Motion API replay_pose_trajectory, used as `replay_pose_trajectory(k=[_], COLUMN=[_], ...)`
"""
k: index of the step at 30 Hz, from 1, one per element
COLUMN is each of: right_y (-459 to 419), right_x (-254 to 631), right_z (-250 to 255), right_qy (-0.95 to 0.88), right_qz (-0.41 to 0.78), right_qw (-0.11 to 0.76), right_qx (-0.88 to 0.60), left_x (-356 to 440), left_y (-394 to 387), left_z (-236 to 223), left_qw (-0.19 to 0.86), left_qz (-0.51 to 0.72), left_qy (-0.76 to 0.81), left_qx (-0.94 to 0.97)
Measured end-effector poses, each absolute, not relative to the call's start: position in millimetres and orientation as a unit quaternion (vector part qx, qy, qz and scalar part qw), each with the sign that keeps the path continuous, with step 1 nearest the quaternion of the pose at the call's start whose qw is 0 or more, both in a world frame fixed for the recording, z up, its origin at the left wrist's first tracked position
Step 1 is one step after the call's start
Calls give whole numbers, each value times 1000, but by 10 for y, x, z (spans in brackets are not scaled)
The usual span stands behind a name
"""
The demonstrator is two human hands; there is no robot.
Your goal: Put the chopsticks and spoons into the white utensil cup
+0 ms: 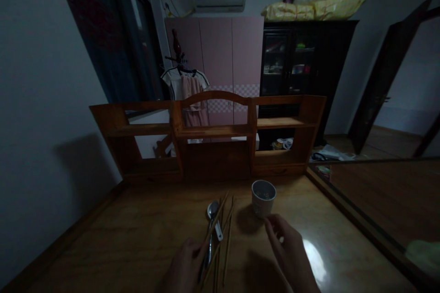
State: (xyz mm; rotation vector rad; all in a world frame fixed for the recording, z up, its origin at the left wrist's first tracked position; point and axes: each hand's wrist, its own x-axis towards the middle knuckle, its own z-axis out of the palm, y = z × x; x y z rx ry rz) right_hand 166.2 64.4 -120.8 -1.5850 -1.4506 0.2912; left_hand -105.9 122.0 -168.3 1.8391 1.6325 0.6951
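Observation:
My left hand [187,258] is closed round the lower end of a wooden chopstick [217,214], which slants up and away over the utensils. Below it lie several more chopsticks [227,247], loosely crossed. A white-handled spoon [219,231] and a metal spoon [210,238] lie partly under them. My right hand [288,247] is at the near lower side of a light-coloured cup [263,203], its fingers loosely bent with a gap between them. Whether its fingertips touch the cup is unclear. Small specks show inside the upright cup.
The wooden tabletop [144,233] carries a low shelf unit [216,133] along its back edge. A raised wooden edge [343,210] runs down the right side. Pink wardrobe [216,55] and dark cabinet [309,55] stand beyond. The room is dim.

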Motion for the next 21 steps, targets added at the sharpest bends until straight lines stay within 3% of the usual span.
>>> replay_pose_trajectory(k=[10,16,21], right_y=[1306,1757,1745], right_x=[852,856,895], right_z=[-1384,-1407,-1313], right_qy=[-642,-638,-638], right_qz=[113,146,169], right_qw=[176,167,202], right_qx=[-737,-737,-723], left_x=[-1093,-1099,-1084], left_y=[1138,1017,1011], left_z=[-1645,-1508,-1471], left_qw=[254,353,374], left_qz=[331,362,402], left_qy=[608,634,615], left_qx=[675,586,565])
